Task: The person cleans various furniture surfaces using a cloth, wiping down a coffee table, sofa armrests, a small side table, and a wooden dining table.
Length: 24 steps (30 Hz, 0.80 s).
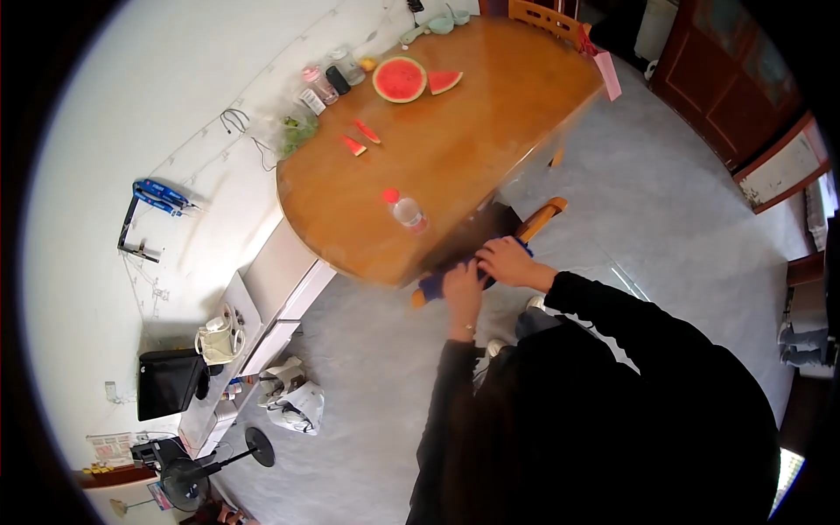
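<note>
A dark blue cloth (432, 287) lies over the top of a wooden chair back (542, 219) beside the table's near edge. My left hand (464, 293) is on the cloth, its fingers bent over it. To its right, my right hand (512, 262) also holds the cloth with curled fingers, and the two hands are close together. A clear bottle with a red cap (407, 212) stands on the wooden table (472, 140), up and left of my hands.
Farther along the table are a cut watermelon half (400, 80), a wedge (444, 82) and thin slices (354, 146). Jars (320, 86) stand by the wall. A white bag (297, 409) and a black fan (260, 447) are at the lower left.
</note>
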Motion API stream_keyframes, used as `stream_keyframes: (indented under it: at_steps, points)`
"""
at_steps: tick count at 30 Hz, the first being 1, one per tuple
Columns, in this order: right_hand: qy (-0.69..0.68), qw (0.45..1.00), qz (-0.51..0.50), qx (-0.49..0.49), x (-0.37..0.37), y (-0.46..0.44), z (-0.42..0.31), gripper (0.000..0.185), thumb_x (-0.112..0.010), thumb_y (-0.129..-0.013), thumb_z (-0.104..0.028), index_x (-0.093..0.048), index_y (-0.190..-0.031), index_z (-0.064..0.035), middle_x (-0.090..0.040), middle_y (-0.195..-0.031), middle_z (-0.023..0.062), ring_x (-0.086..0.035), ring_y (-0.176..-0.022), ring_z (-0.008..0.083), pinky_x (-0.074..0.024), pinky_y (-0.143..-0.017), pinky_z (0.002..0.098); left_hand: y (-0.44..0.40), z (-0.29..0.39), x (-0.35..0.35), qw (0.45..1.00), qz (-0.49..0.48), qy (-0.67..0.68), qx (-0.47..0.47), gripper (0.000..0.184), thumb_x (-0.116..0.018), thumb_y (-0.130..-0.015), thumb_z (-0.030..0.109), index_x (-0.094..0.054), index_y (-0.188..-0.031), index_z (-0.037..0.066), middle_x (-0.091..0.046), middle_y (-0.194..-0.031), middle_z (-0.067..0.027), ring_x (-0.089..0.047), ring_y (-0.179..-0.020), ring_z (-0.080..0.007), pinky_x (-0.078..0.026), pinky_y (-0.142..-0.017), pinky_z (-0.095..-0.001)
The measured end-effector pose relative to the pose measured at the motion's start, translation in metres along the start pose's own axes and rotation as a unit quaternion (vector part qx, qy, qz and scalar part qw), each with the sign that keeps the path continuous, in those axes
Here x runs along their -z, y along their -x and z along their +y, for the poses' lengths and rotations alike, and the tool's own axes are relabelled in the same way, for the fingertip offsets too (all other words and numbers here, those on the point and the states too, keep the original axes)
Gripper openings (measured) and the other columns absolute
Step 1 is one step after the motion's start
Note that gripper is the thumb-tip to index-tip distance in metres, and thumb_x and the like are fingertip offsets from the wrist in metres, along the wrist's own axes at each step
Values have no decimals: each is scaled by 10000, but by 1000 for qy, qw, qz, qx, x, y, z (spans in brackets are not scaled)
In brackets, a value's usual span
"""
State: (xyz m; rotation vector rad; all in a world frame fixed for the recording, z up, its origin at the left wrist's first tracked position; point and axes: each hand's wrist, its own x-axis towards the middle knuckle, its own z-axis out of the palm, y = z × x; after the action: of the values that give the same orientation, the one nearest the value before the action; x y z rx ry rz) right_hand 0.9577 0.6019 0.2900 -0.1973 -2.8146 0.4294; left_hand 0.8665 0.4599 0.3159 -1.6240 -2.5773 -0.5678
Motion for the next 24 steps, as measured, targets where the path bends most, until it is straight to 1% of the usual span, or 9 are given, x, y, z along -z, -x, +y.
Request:
stream_keyframes:
  at_steps: [1,3,4,6,13,17,20,21,24]
  points:
    - [2,1000,-1,2,3,-2,-21,318,-632,-810,-236,-618,-1073,-56,-614,-1047,112,-562,-1028,277,-411,-864,418,10,-14,6,1000,3,2,1,369,-692,-773,266,-600,-1084,89,-585,-836,-104,-610,-832,-296,-485,-773,-404]
    - [5,1000,14,26,2,-8,-55,460,-671,-790,-274,-581,-1173,-37,-575,-1161,176,-521,-1118,330,-392,-929,429,24,-34,14,998,64,-19,-14,353,-671,-754,192,-595,-1080,79,-567,-873,-107,-579,-885,-301,-453,-853,-402]
    - [8,999,13,28,2,-11,-62,460,-671,-790,-274,-581,-1173,-37,-575,-1161,176,-521,-1118,330,-392,-929,429,27,-34,16,998,53,-24,-6,350,-658,-734,130,-595,-1073,69,-553,-899,-110,-552,-926,-301,-434,-891,-390]
    - [1,999,-53,-10,1,-16,-70,547,-700,-766,-260,-543,-1238,-32,-537,-1212,215,-490,-1154,368,-369,-985,441,29,-32,15,998,59,-30,7,353,-662,-731,126,-597,-1074,70,-553,-905,-110,-551,-929,-298,-430,-898,-390]
    - [3,995,-44,93,6,-12,-42,509,-668,-764,-135,-534,-1246,-40,-542,-1208,171,-496,-1159,345,-376,-997,436,29,-32,-2,994,88,-53,32,366,-701,-727,139,-604,-1075,80,-556,-921,-104,-545,-954,-285,-415,-925,-382]
    - [-20,994,-24,104,10,-6,-33,444,-563,-818,-87,-530,-1257,-39,-553,-1204,139,-509,-1155,312,-397,-982,403,30,-24,6,997,64,-32,38,397,-717,-747,154,-605,-1119,72,-572,-960,-118,-544,-979,-301,-394,-954,-424]
    - [-45,991,-4,124,18,4,-13,412,-518,-842,-86,-543,-1251,-49,-559,-1218,137,-522,-1153,308,-415,-970,394,31,-15,-3,993,97,-23,58,414,-697,-773,152,-603,-1165,58,-585,-989,-139,-542,-1017,-321,-373,-985,-458]
    - [-57,990,8,131,21,10,-2,399,-502,-850,-90,-551,-1245,-56,-561,-1226,140,-527,-1155,310,-425,-963,392,30,-3,-2,993,101,-30,52,414,-697,-773,152,-603,-1165,58,-585,-989,-139,-542,-1017,-321,-373,-985,-458]
    - [-80,989,15,127,47,30,31,430,-565,-790,-55,-571,-1219,-64,-562,-1245,145,-524,-1170,319,-453,-956,394,21,52,0,988,96,-30,121,401,-668,-800,139,-607,-1188,58,-599,-1012,-160,-543,-1038,-343,-388,-988,-453]
